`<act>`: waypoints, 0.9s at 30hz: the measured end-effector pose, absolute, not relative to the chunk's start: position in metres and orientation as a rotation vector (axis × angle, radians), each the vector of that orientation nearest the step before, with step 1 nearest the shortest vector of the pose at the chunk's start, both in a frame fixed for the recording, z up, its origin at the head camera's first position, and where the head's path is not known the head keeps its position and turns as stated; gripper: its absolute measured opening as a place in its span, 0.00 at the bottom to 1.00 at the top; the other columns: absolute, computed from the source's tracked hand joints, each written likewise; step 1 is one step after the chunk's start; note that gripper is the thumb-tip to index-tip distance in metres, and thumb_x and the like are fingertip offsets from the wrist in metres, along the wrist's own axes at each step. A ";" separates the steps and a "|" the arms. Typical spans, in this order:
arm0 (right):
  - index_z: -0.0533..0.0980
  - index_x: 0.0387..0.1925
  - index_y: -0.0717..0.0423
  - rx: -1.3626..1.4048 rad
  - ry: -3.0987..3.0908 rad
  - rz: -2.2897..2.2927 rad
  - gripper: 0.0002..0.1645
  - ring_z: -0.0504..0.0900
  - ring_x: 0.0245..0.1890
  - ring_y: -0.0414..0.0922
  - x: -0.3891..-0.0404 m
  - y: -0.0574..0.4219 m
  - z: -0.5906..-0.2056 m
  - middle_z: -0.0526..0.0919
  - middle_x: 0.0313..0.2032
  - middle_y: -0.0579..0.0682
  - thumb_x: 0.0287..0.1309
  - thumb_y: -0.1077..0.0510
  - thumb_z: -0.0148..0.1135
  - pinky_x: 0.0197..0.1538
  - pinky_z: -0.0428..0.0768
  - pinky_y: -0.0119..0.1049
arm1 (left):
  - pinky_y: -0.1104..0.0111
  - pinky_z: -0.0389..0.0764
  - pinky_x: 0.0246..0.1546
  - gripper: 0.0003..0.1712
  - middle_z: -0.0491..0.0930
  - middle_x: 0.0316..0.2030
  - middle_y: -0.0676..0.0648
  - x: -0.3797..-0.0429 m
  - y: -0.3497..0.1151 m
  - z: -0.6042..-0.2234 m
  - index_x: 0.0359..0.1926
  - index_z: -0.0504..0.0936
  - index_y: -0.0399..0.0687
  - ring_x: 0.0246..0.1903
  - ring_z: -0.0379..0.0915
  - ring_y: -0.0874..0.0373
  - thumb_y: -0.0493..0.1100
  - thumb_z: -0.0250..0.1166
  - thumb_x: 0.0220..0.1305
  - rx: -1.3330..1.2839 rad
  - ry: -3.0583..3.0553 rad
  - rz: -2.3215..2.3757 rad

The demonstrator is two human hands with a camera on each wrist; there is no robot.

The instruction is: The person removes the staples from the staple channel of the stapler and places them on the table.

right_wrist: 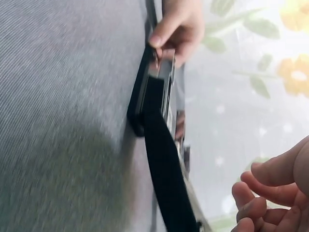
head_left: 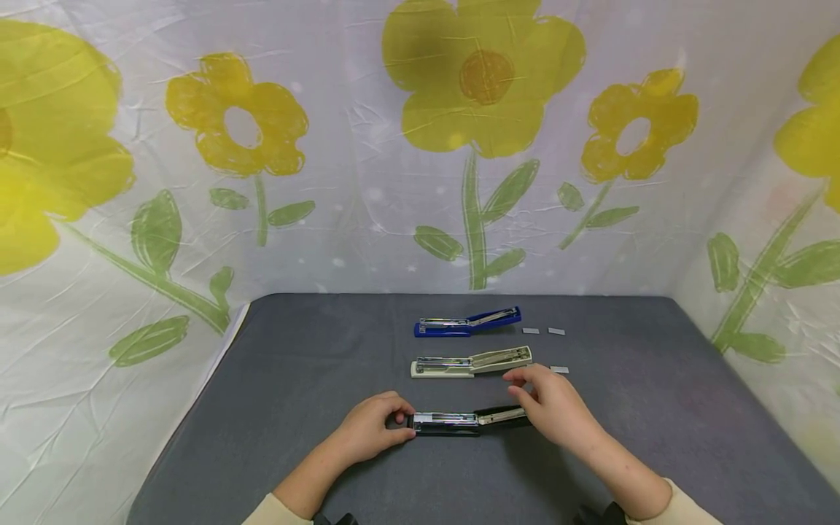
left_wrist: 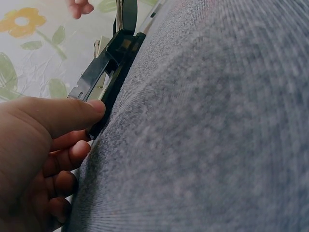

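Observation:
A black stapler (head_left: 446, 424) lies nearest, its top arm swung back to the right and its metal channel exposed. My left hand (head_left: 375, 428) pinches its left end between thumb and fingers, as the left wrist view also shows. Over the stapler's raised right arm hovers my right hand (head_left: 554, 405), fingers loosely bent, with nothing visible between them. In the right wrist view, that hand (right_wrist: 277, 193) is apart from the black top arm (right_wrist: 166, 169). Behind stands a cream stapler (head_left: 442, 367), also opened out. Farther back lies a blue stapler (head_left: 442, 328), opened likewise.
Two small silver staple strips (head_left: 531, 331) lie right of the blue stapler. Another staple strip (head_left: 559, 370) lies right of the cream one. The dark grey tabletop (head_left: 315, 350) meets a flower-printed cloth (head_left: 341, 219) at its back and sides.

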State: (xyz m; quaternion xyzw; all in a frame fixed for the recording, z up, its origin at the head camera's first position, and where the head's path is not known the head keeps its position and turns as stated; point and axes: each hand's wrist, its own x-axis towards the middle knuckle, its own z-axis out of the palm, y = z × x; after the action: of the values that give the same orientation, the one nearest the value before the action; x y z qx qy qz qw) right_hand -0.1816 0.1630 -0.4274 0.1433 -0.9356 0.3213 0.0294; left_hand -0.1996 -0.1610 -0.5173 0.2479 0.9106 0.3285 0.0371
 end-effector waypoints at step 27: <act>0.87 0.39 0.56 0.937 -2.867 0.946 0.04 0.76 0.31 0.34 -0.185 0.082 -0.460 0.79 0.33 0.40 0.64 0.63 0.69 0.36 0.76 0.35 | 0.68 0.71 0.34 0.12 0.73 0.30 0.59 -0.201 -0.161 -0.517 0.40 0.85 0.53 0.30 0.68 0.66 0.49 0.78 0.59 0.786 2.796 1.046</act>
State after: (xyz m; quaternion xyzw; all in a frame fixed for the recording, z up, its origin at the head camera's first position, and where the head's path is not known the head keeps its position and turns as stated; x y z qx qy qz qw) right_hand -0.1854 0.0817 -0.4602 0.2965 -0.9069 0.2993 -0.0097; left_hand -0.2006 -0.1614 -0.5167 0.2546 0.9053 0.3387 0.0275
